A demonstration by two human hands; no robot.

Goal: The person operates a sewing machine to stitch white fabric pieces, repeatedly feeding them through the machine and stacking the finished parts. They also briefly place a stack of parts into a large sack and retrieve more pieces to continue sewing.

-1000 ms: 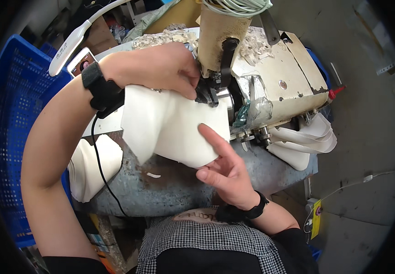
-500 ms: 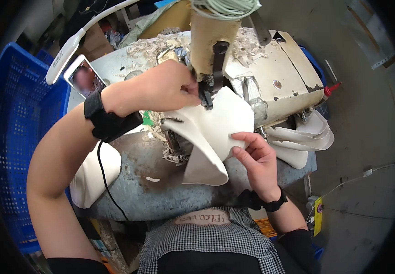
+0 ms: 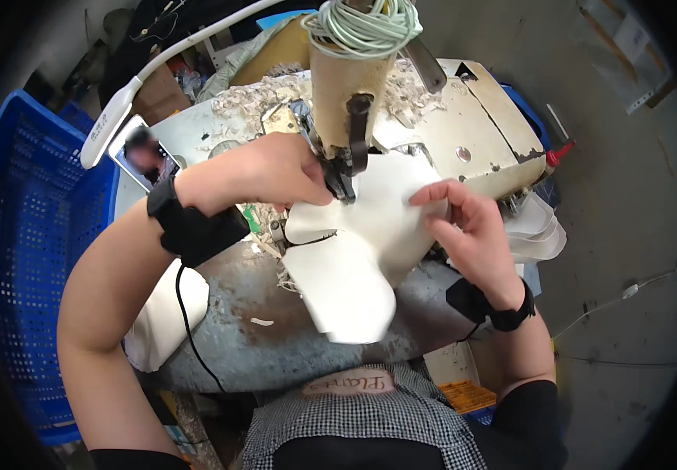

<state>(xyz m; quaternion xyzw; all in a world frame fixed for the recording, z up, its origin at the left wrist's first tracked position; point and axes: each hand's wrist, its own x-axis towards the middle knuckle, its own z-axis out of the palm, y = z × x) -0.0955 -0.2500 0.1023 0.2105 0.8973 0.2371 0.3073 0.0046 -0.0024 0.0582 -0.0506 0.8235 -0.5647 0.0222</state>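
Pinching white piece between left hand fingers, right hand fingers.

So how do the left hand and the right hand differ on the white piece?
The left hand is curled close beside the machine's needle part, pressing the white piece; the right hand lies further out, fingers pinching its edge. The left wrist band trails a black cable. Both wear black wrist bands.

Needle hidden behind the sewing machine head and the left hand. Phone screen left of the machine head blurred. Blue crate cut off further left.
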